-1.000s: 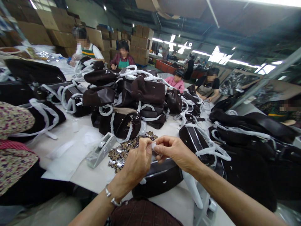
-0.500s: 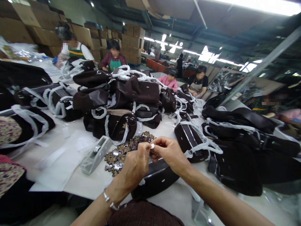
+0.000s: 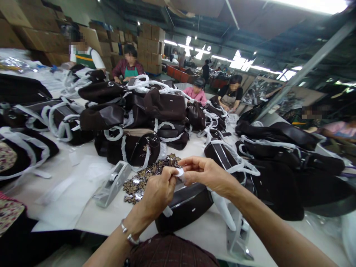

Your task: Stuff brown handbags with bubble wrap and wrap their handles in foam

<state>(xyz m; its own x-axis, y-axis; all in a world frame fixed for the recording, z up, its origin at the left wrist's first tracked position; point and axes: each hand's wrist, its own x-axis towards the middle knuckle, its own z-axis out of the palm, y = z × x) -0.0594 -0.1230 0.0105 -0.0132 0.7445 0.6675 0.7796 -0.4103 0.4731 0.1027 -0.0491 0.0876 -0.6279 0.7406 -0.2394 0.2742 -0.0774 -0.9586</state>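
Between the thumb and finger of my left hand (image 3: 159,188) is a small white rounded piece (image 3: 180,172), thin like a sticker or paper. My right hand (image 3: 213,175) is just right of it, thumb and fingers apart and curved around its edge; I cannot tell whether they touch it. Below both hands a dark brown handbag (image 3: 189,209) lies on the table (image 3: 94,217), its upper part partly hidden by my hands. Behind my left hand is a pile of brown-and-gold flower-patterned pieces (image 3: 136,186), some shiny.
A clear tape dispenser (image 3: 109,187) stands at left beside white sheets (image 3: 66,196). Another dispenser (image 3: 237,235) is at front right. Dark handbags with white-wrapped handles (image 3: 133,146) are heaped across the back and right (image 3: 274,185). Several co-workers (image 3: 130,66) sit beyond.
My right thumb and fingers have spread apart from their pinch at the white piece. More of the piece now shows in my left fingers. The view has shifted slightly.
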